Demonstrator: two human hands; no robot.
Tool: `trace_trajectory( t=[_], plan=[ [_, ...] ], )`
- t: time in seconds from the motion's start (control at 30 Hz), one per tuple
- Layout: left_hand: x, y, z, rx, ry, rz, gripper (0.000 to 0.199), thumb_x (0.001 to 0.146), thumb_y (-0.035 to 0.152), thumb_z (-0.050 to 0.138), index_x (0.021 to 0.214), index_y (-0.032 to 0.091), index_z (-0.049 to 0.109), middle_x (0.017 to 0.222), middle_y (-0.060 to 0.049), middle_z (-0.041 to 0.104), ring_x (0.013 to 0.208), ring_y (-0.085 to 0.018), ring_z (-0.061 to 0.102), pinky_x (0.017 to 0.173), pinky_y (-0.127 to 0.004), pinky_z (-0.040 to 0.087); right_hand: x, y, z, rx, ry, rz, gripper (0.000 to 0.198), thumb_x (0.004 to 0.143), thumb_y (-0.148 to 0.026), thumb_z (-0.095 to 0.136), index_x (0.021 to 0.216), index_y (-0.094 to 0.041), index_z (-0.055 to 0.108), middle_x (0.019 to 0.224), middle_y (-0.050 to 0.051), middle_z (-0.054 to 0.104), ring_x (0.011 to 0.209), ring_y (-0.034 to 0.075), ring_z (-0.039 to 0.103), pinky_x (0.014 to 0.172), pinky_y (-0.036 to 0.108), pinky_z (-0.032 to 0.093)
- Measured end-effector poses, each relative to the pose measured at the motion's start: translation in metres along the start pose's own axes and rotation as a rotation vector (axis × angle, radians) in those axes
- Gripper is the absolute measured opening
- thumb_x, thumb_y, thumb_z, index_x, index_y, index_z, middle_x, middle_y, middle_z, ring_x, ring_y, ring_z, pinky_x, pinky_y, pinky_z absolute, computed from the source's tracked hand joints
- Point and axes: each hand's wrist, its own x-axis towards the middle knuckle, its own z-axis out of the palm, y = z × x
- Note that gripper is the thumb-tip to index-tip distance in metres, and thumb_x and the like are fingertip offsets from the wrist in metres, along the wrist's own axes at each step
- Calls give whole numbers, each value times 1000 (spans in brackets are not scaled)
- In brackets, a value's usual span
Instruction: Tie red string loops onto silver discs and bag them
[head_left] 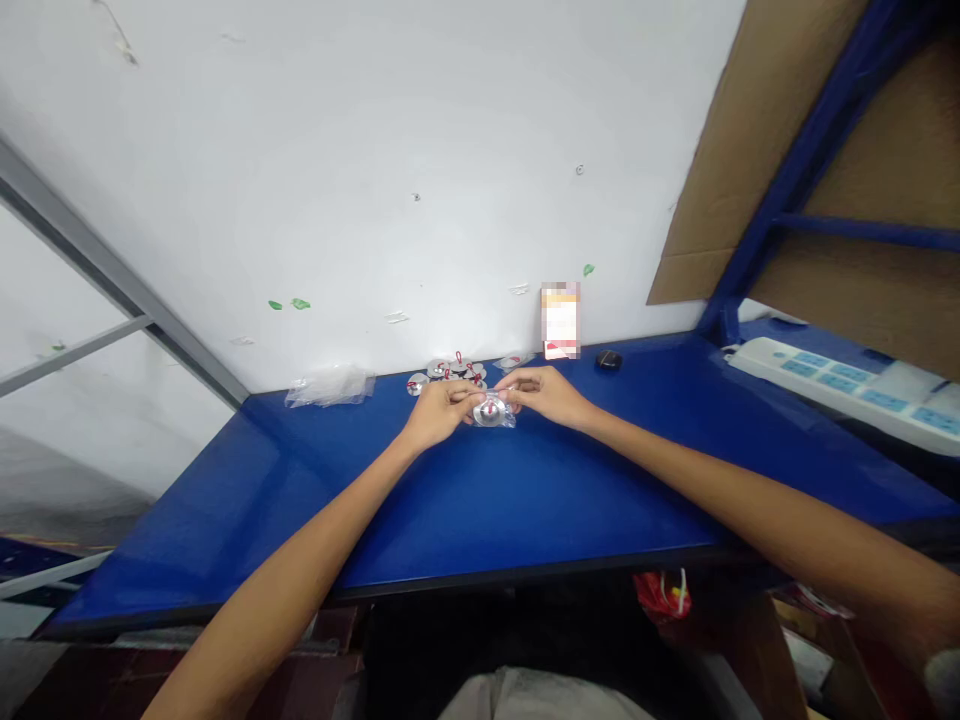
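Observation:
Between my two hands is a small clear plastic bag (510, 418) with a round silver disc (489, 411) inside, a bit of red showing on the disc. My left hand (439, 413) pinches the bag's upper left edge. At its upper right edge, the fingers of my right hand (551, 396) are closed on the same bag. Just behind my left hand lies a group of similar silver discs (441, 370) with red loops. Another disc in clear plastic (514, 362) rests behind my right hand.
A stack of clear bags (330, 386) lies at the back left of the blue table (450, 520). At the back stand a small box (561, 325), blurred out, and a black round object (608, 360). A white power strip (847, 385) is at the right.

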Motion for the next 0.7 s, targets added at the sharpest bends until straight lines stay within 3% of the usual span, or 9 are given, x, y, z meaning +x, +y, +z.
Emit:
trace_trajectory(
  t=[0.13, 0.33, 0.6, 0.7],
  plan=[
    [1, -4, -4, 3, 32, -29, 38, 93, 51, 78, 102, 15, 82, 88, -9, 83, 70, -23, 78, 70, -35, 68, 3, 3, -6, -6, 7, 40, 36, 83, -51, 88, 98, -18, 83, 79, 4, 78, 70, 19, 74, 73, 35, 64],
    [0, 2, -1, -1, 29, -12, 42, 95, 56, 74, 102, 15, 80, 81, -7, 81, 70, -23, 78, 68, -36, 69, 3, 2, -6, -58, 67, -12, 31, 87, -49, 84, 95, -19, 80, 78, 3, 75, 69, 19, 73, 70, 34, 62],
    [0, 3, -2, -29, -20, -1, 48, 93, 61, 75, 99, 14, 80, 82, -8, 80, 70, -23, 77, 67, -35, 68, 0, 2, 1, 34, -12, 17, 39, 86, -52, 86, 105, -20, 75, 84, 2, 75, 72, 18, 72, 71, 33, 63],
    [-1, 0, -1, -33, -65, -14, 44, 95, 59, 74, 99, 15, 80, 82, -8, 79, 71, -23, 78, 69, -36, 69, -1, 7, 2, -4, -50, 18, 36, 89, -52, 84, 98, -19, 76, 77, 2, 73, 69, 18, 71, 69, 33, 61]
  ],
)
